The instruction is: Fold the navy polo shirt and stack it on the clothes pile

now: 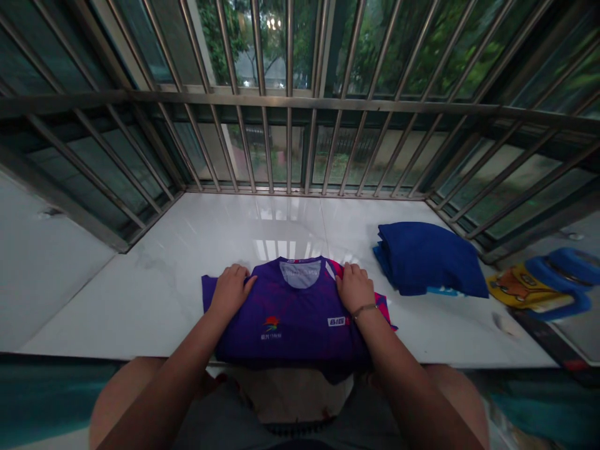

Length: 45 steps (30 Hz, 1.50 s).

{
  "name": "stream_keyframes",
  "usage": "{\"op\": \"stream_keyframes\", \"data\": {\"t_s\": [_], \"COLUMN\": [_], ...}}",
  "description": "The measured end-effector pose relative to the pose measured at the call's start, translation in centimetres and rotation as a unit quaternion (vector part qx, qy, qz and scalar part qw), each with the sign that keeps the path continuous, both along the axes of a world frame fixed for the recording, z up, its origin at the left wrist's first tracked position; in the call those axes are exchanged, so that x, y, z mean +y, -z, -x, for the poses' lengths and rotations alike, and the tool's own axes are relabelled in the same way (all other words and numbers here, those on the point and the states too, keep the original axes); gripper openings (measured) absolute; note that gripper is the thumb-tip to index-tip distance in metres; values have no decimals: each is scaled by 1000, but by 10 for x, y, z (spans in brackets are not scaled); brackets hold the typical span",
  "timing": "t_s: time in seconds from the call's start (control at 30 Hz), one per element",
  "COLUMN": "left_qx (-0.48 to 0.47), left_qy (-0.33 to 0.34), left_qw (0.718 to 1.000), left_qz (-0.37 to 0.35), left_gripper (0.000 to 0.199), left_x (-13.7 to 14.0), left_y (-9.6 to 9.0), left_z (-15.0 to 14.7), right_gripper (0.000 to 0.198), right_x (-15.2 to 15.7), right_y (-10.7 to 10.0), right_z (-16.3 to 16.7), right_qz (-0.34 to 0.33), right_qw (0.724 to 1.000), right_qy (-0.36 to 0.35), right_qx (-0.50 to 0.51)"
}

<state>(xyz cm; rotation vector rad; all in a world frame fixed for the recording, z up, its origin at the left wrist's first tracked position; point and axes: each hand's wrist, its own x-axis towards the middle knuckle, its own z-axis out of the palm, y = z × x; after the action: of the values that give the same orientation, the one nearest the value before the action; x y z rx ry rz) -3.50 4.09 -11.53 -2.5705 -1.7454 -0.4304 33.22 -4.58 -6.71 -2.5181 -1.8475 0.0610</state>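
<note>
A purple T-shirt (300,325) with a round neck lies face up on the white ledge, its lower part reaching the front edge. It has a small orange-and-green logo, white lettering and a pink right sleeve. My left hand (230,290) grips it at the left shoulder, fingers curled on the cloth and thumb toward the collar. At the opposite shoulder my right hand (355,287), with a bracelet on the wrist, is closed on the fabric beside the pink part. The fingertips of both hands are partly hidden.
A folded dark blue garment (429,259) lies to the right on the glossy white ledge (140,294). Beyond it stands a yellow-and-blue container (534,284), near a dark flat object (544,344). Metal window bars (290,100) enclose the ledge at the back and sides.
</note>
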Motion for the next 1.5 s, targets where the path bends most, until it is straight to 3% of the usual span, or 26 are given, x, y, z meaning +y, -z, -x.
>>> {"op": "stream_keyframes", "data": {"t_s": [0.1,0.2,0.3,0.43,0.5,0.6,0.67,0.73,0.77,0.83,0.93,1.0,1.07,1.17,1.27,1.4,1.5], "left_qx": [-51,-147,-198,-203,-207,-217,-215,-192,-172,-117,-9,74,128,123,82,71,76], "left_qy": [42,38,7,-1,1,-23,-64,-111,-130,-144,-119,-114,-104,-48,-6,-27,-71], "left_qw": [997,987,975,975,976,975,964,955,955,968,992,990,984,991,996,995,992], "left_qz": [25,59,95,95,68,-51,-145,-198,-203,-168,-46,28,61,31,21,63,75], "left_gripper": [33,35,43,56,60,57,54,57,59,62,68,78,69,51,51,63,74], "left_x": [2,-8,-23,-46,-59,-74,-72,-54,-39,-1,56,77,79,52,8,-42,-65], "left_y": [-4,-8,-19,-53,-75,-109,-128,-144,-149,-153,-139,-119,-94,-56,-25,1,10], "left_z": [8,23,40,64,77,92,97,94,89,73,41,24,12,1,-7,-7,2], "right_gripper": [27,21,27,40,42,36,34,33,33,32,35,35,37,42,51,62,66], "right_x": [3,-14,-40,-78,-96,-111,-104,-78,-59,-11,56,81,82,49,-1,-51,-67], "right_y": [1,5,12,9,-3,-30,-48,-60,-63,-65,-59,-51,-39,-10,26,62,69], "right_z": [-14,-31,-47,-62,-66,-73,-77,-80,-81,-79,-70,-61,-50,-30,-5,15,18], "right_qz": [45,15,-66,-185,-252,-345,-413,-469,-478,-431,-222,-117,-82,-101,-123,-89,-75], "right_qw": [999,997,985,952,940,917,892,872,871,900,974,991,993,986,973,975,979], "right_qy": [-19,-66,-102,-98,-103,-124,-130,-100,-76,-24,-31,-61,-84,-132,-196,-196,-181], "right_qx": [17,32,122,226,203,155,131,99,82,54,23,1,-8,-13,10,48,51]}}
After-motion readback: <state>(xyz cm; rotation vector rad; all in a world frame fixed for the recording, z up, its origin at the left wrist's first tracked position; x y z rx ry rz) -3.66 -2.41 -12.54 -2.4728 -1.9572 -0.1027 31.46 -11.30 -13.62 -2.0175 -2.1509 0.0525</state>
